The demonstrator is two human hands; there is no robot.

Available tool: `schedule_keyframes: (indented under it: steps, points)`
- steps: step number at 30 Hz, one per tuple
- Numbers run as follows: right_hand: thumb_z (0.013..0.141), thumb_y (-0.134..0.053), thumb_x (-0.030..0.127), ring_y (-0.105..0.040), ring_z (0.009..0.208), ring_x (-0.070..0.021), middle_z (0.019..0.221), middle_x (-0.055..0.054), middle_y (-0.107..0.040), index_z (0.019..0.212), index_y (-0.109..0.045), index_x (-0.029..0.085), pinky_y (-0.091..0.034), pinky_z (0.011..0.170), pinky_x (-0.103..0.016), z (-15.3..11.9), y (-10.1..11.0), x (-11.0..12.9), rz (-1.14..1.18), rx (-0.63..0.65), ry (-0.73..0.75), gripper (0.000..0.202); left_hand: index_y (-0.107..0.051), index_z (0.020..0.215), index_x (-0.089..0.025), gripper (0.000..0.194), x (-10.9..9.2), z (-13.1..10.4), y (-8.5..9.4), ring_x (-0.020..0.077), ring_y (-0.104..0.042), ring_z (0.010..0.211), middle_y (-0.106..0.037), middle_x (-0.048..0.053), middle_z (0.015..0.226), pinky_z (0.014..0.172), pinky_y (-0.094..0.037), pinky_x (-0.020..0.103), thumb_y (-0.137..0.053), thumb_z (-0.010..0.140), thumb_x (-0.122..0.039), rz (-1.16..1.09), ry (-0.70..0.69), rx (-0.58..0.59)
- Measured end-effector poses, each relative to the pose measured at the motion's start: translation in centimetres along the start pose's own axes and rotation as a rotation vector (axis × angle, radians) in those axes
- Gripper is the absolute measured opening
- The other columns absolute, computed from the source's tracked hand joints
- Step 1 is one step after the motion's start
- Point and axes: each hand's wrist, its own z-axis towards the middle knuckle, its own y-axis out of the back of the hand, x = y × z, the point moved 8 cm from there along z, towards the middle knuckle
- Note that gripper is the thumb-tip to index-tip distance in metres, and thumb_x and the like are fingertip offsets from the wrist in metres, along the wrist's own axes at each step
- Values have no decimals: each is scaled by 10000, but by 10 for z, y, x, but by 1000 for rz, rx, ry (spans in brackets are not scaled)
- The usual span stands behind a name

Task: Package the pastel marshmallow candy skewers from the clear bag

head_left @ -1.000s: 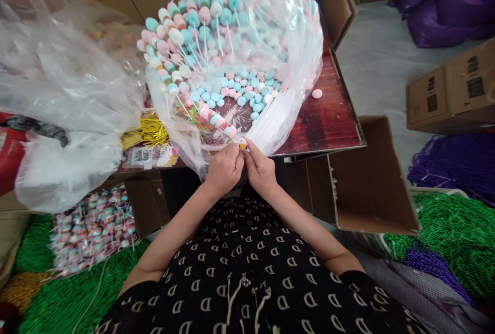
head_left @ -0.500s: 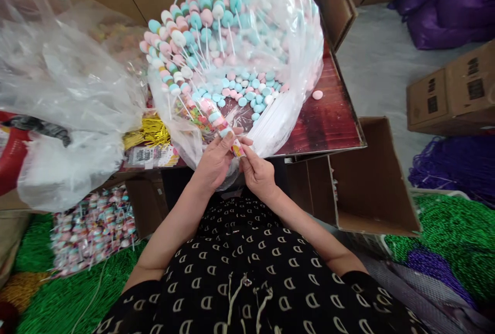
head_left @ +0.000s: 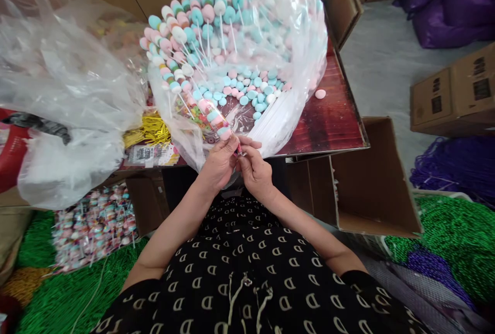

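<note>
A candy skewer in a clear wrapper [head_left: 215,118], with pink, white and blue pieces, points up and left from my hands. My left hand [head_left: 223,161] is closed around its lower end. Fingers of my right hand [head_left: 255,169] pinch the gathered bottom of the wrapper, touching the left fingers. Beyond them, a large clear plastic bag [head_left: 305,61] holds many candy skewers [head_left: 207,12], loose candies [head_left: 251,89] and white sticks [head_left: 270,125]. Gold twist ties [head_left: 154,129] and small printed packets [head_left: 152,155] lie left of the bag.
The dark red table [head_left: 328,122] bears one loose pink candy [head_left: 320,94]. An open carton [head_left: 375,179] stands at its right edge. Wrapped skewers [head_left: 95,226] fill a box at lower left, near green strands [head_left: 77,298]. Another plastic bag [head_left: 65,66] lies at left.
The wrapper's loose printed end, flat between my hands before, is now bunched at my fingertips. My right hand has shifted slightly left, and my left hand covers the wrapper's lower part.
</note>
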Motion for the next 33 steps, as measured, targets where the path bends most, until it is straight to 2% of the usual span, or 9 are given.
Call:
schedule_keyframes:
  steps: [6, 10, 15, 18, 21, 24, 27, 30, 33]
  points:
    - [1060, -527, 467, -739, 800, -177, 902, -55, -789, 1129, -746, 230, -622, 808, -333, 9, 33, 14, 5, 42, -7, 329, -677, 737, -182, 356, -13, -3, 14, 153, -662, 684, -670, 27, 692, 676, -557, 300, -788, 878, -489, -30, -82, -103]
    - [1001, -610, 562, -757, 905, -202, 1045, -73, -804, 1250, -724, 242, -634, 787, -351, 27, 57, 9, 303, -22, -184, 422, -655, 694, -174, 417, -1, -20, -26, 137, -614, 568, -514, -24, 565, 636, -532, 304, -831, 828, -528, -52, 68, 248]
    - [836, -767, 645, -774, 997, -263, 1037, -67, -809, 1273, -708, 258, -659, 829, -404, 33, 19, 18, 768, 325, -423, 587, -580, 704, -191, 467, 17, -43, -59, 94, -457, 443, -366, -83, 526, 599, -534, 313, -774, 855, -589, -145, 271, 541]
    - [761, -851, 599, -774, 857, -235, 968, -39, -807, 1155, -730, 264, -658, 704, -352, 32, 8, 21, 851, 338, -474, 532, -536, 723, -205, 518, 14, -40, -48, 86, -400, 435, -317, -104, 520, 596, -535, 309, -725, 852, -670, -32, 214, 497]
    - [757, -875, 543, -749, 796, -200, 964, -16, -803, 1060, -730, 279, -636, 635, -304, 35, 7, 16, 776, 188, -417, 427, -560, 812, -209, 502, 3, -30, -22, 122, -484, 506, -449, -65, 551, 662, -546, 319, -578, 941, -694, 373, 14, 301]
    - [761, -893, 482, -742, 891, -191, 976, -6, -797, 1025, -716, 284, -646, 809, -325, 38, 11, 12, 636, -26, -291, 375, -611, 1037, -206, 385, -17, -26, 2, 207, -679, 764, -709, 51, 824, 801, -556, 361, -480, 1035, -568, 851, -253, 8]
    - [775, -891, 445, -731, 928, -183, 979, -5, -781, 1007, -691, 276, -622, 905, -347, 39, 14, 13, 521, -158, -197, 350, -608, 1114, -196, 315, -27, -28, 12, 272, -724, 928, -755, 126, 1008, 834, -547, 393, -464, 1049, -469, 1076, -411, -165]
    - [787, -884, 447, -723, 896, -177, 965, -5, -765, 1004, -680, 270, -623, 840, -331, 45, 12, 20, 474, -110, -164, 346, -592, 951, -204, 315, -33, -30, 18, 241, -683, 758, -700, 80, 804, 742, -525, 364, -474, 1036, -483, 1008, -423, -141]
    - [756, -895, 502, -690, 737, -161, 890, 4, -751, 988, -705, 258, -606, 652, -301, 55, -4, 27, 495, 138, -216, 386, -572, 869, -215, 415, -30, -33, 17, 162, -535, 521, -515, -29, 559, 609, -479, 308, -482, 1021, -590, 658, -275, 98]
